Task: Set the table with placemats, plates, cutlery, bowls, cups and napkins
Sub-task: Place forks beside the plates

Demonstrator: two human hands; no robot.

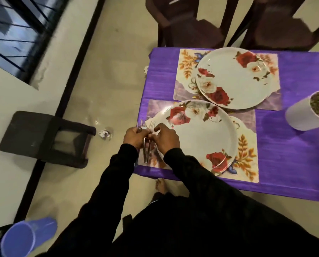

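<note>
**Forks at the counter's corner**

The left hand (133, 135) grips a bunch of forks (141, 127) over the near left corner of the counter (284, 154). The right hand (165, 137) pinches one fork from the bunch. Just beside the hands, a flowery plate (201, 138) sits on a placemat (247, 160). A second plate (234, 78) sits behind it, at the far edge.

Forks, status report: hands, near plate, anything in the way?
Left hand grips fork bunch. Right hand pinches one fork from it. Near plate set on placemat. Nothing blocking.
</note>
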